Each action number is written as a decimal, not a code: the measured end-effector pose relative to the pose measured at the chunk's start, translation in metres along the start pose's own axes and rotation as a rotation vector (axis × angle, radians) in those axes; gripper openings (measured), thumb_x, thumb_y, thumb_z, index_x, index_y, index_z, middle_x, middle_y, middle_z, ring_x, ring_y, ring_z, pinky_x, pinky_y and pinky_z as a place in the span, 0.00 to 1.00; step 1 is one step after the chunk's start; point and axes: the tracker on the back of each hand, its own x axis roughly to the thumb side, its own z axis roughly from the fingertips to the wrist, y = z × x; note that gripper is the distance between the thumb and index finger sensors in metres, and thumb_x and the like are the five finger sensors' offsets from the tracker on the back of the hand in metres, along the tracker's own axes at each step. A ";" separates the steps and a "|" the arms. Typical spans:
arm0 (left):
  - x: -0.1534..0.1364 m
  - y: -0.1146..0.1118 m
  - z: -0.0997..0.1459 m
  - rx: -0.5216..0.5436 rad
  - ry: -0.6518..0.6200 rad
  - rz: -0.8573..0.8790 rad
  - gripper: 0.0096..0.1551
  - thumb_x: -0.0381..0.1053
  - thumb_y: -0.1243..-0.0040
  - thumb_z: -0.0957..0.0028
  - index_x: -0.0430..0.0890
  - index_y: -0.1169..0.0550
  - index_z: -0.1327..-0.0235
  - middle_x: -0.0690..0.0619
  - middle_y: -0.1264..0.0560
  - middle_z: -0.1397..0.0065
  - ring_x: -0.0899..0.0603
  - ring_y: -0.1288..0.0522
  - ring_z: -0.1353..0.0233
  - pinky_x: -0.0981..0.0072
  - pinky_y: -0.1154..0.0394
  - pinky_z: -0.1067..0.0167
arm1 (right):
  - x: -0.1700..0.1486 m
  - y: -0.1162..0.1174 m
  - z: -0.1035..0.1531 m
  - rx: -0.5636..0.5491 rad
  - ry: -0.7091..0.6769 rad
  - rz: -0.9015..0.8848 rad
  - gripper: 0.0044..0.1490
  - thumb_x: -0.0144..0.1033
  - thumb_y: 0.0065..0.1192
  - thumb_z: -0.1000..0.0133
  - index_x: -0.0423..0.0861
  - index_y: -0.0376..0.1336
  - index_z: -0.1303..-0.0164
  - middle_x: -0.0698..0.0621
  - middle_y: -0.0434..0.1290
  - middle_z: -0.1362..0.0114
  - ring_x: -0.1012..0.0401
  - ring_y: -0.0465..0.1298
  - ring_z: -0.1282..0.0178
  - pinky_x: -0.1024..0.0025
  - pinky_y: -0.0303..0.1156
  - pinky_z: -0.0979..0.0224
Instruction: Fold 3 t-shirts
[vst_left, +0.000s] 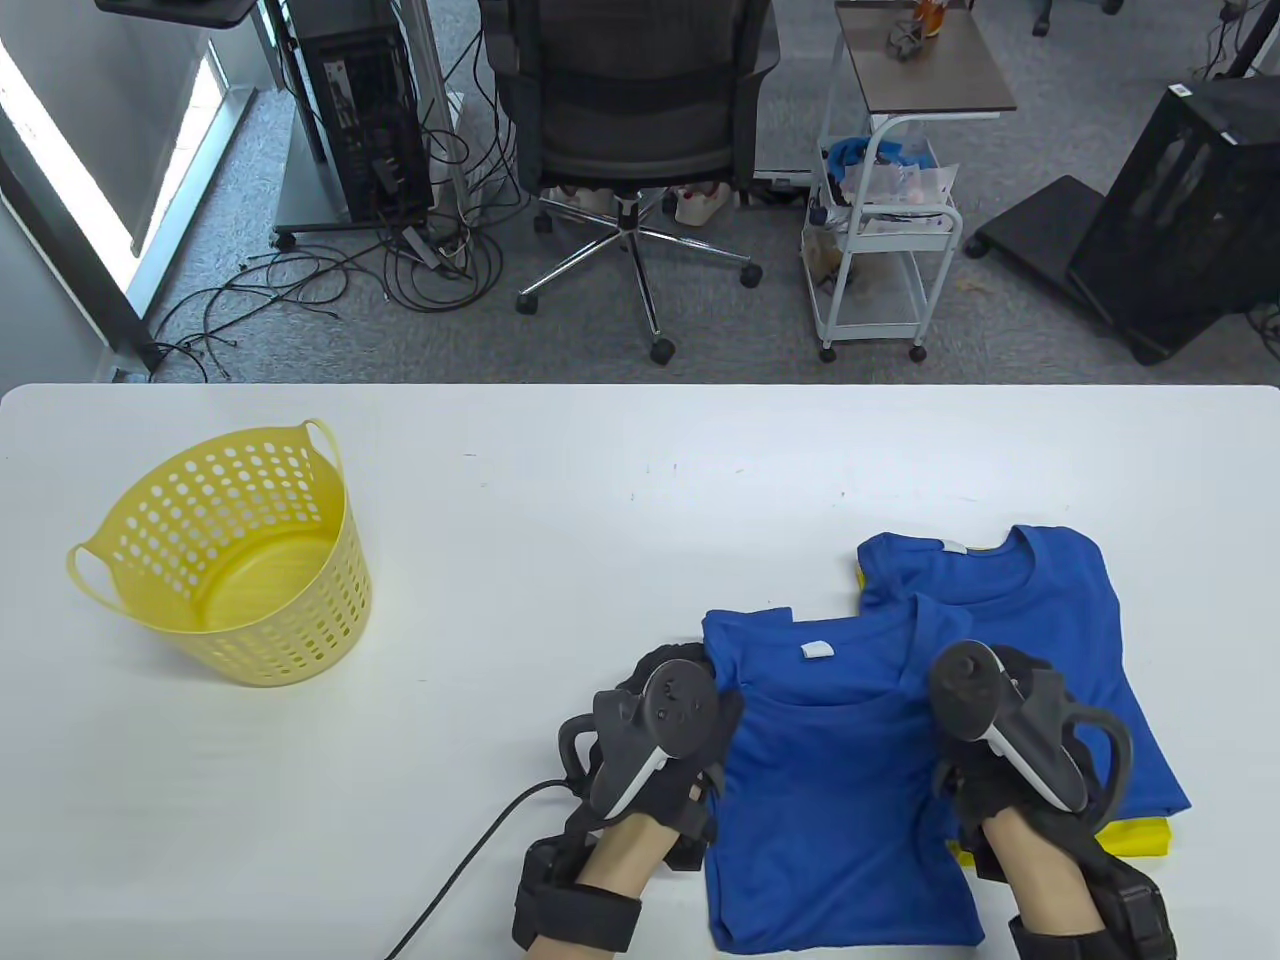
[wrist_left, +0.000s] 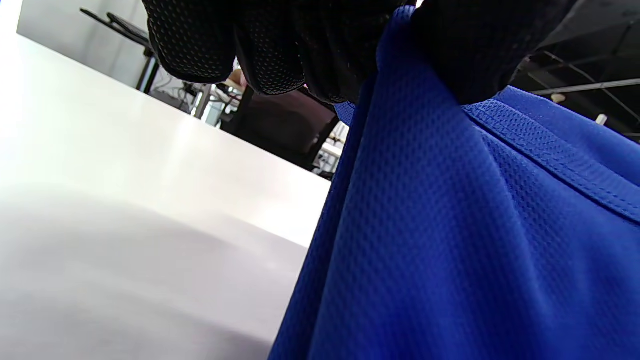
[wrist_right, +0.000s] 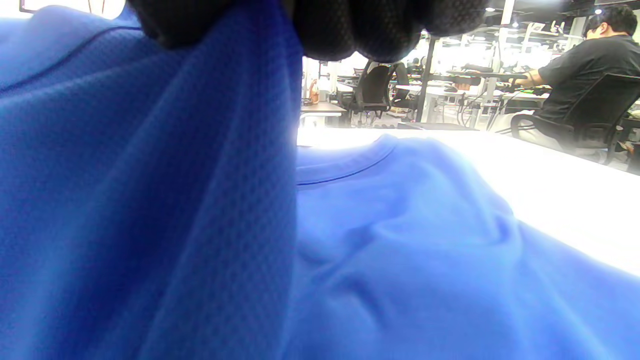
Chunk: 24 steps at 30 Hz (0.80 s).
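A folded blue shirt (vst_left: 840, 800) lies at the near edge of the table (vst_left: 560, 520), collar away from the person, white neck tag up. The left hand (vst_left: 655, 745) grips its left shoulder edge and the right hand (vst_left: 1000, 740) grips its right shoulder edge. In the left wrist view the gloved fingers (wrist_left: 270, 45) bunch over a ridge of the blue mesh fabric (wrist_left: 450, 225), closed on it; in the right wrist view the fingers (wrist_right: 380, 30) likewise pinch a pleat of the same cloth (wrist_right: 150, 200), which hangs down from them.

Just right of that shirt, and partly under its right shoulder, sits a second blue shirt (vst_left: 1050, 620), also folded, collar away. It rests on a yellow shirt (vst_left: 1140, 838) (only a thin strip shows at the near corner and along the far left edge, so how that one is folded cannot be told).

Well left of the held shirt a yellow basket (vst_left: 150, 560) with punched holes stands upright on the table. A black cable (vst_left: 460, 860) runs from the left hand toward the table's near edge.
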 end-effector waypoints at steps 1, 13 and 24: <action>0.003 -0.001 0.000 0.000 -0.003 0.006 0.26 0.62 0.38 0.56 0.48 0.19 0.51 0.55 0.28 0.33 0.46 0.31 0.27 0.51 0.28 0.30 | -0.004 -0.002 0.000 -0.001 0.006 0.000 0.27 0.36 0.59 0.52 0.42 0.63 0.42 0.40 0.62 0.30 0.39 0.62 0.29 0.41 0.58 0.27; 0.031 -0.023 -0.007 -0.014 -0.040 0.083 0.26 0.62 0.39 0.56 0.49 0.19 0.51 0.55 0.28 0.32 0.46 0.31 0.26 0.51 0.28 0.30 | -0.037 -0.019 -0.008 -0.016 0.074 0.017 0.27 0.35 0.59 0.52 0.42 0.63 0.43 0.40 0.62 0.30 0.39 0.61 0.29 0.40 0.58 0.27; 0.064 -0.025 -0.022 -0.036 -0.064 0.156 0.26 0.61 0.39 0.55 0.48 0.19 0.51 0.55 0.29 0.32 0.45 0.32 0.26 0.50 0.29 0.30 | -0.068 -0.039 -0.020 -0.033 0.126 -0.049 0.27 0.34 0.60 0.52 0.41 0.63 0.43 0.39 0.62 0.30 0.38 0.61 0.29 0.39 0.57 0.27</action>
